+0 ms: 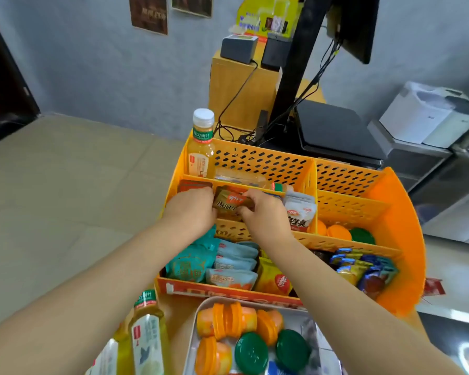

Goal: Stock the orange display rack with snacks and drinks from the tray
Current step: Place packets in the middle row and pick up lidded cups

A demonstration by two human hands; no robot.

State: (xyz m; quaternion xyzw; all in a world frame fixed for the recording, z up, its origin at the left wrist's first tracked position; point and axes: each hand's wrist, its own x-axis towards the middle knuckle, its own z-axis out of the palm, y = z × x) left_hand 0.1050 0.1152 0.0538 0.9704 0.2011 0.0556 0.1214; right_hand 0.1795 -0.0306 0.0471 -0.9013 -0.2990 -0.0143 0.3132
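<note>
Both hands, left hand [194,209] and right hand [263,212], pinch one brown snack packet [229,204] with curled fingers in the orange display rack's [395,212] middle-left compartment. One bottle [201,144] stands upright behind; another lies beside it. The tray [198,315] holds two green-lidded cups.

Two bare hands [192,209], one orange perforated plastic display rack [390,212], one white tray [198,320], three green round lids [251,353].

The tray [201,334] lies before the rack [390,239] (bottle [201,147] upright in its back-left compartment).
</note>
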